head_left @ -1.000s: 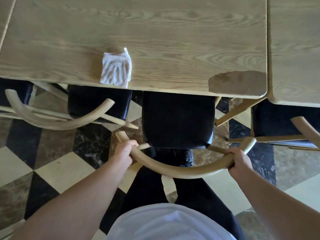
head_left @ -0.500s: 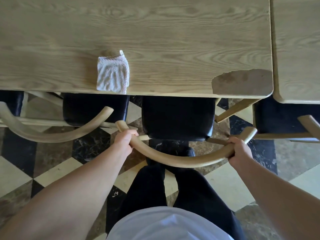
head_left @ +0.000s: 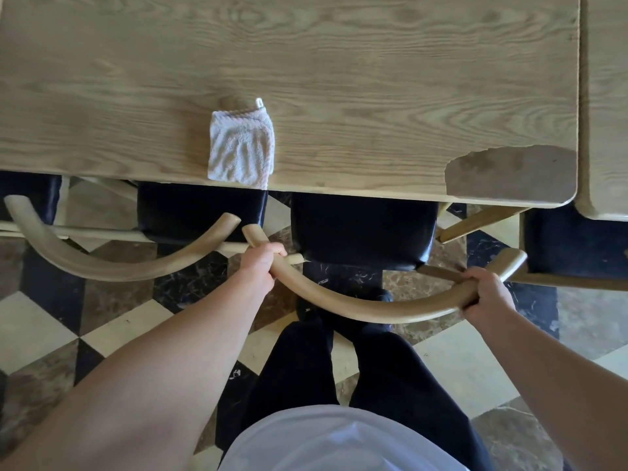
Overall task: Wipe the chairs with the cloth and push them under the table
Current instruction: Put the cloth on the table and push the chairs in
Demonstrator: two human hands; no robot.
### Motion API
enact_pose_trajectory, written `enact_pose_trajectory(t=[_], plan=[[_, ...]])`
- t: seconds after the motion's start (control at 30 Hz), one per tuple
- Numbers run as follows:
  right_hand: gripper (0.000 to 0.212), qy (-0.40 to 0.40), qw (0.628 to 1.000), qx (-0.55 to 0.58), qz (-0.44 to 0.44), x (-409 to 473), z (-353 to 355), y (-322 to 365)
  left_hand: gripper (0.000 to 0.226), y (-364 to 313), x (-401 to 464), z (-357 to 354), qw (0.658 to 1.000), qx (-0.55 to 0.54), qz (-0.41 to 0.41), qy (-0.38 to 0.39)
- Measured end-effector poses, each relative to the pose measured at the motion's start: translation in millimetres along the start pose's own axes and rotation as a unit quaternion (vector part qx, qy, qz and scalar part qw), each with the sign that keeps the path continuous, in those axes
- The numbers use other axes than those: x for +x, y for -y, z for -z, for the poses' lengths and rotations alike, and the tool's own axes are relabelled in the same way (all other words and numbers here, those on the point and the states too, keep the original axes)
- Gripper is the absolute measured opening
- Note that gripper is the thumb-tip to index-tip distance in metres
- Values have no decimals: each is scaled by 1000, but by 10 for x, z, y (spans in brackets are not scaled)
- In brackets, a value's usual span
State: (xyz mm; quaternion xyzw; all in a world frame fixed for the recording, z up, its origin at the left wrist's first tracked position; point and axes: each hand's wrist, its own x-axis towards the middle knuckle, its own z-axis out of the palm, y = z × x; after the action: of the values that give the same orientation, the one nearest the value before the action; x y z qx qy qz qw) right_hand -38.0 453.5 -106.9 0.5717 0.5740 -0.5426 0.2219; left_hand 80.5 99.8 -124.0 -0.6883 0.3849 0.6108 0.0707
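A chair with a black seat (head_left: 363, 229) and a curved wooden backrest (head_left: 373, 307) stands right in front of me, its seat mostly under the wooden table (head_left: 339, 79). My left hand (head_left: 263, 263) grips the left end of the backrest. My right hand (head_left: 486, 294) grips its right end. A folded white cloth (head_left: 241, 151) lies on the table at its near edge, apart from both hands.
A second chair (head_left: 190, 212) sits tucked under the table at the left, its curved back (head_left: 112, 266) almost touching the one I hold. A third chair seat (head_left: 574, 239) shows at the right under a neighbouring table (head_left: 608, 96). The floor is chequered tile.
The chair has slid forward, its seat further under the table. Both hands have kept their grip on the backrest and moved with it.
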Motion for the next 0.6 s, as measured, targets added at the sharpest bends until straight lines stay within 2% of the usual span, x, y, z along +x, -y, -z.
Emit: enact_pose_trajectory(t=[0.23, 0.6], plan=[[36, 2, 1000, 9, -12, 25, -39, 58, 68, -78, 31, -96, 1000, 12, 1, -11], [26, -1, 1000, 27, -14, 15, -94, 116, 57, -123, 91, -135, 1000, 2, -2, -30]])
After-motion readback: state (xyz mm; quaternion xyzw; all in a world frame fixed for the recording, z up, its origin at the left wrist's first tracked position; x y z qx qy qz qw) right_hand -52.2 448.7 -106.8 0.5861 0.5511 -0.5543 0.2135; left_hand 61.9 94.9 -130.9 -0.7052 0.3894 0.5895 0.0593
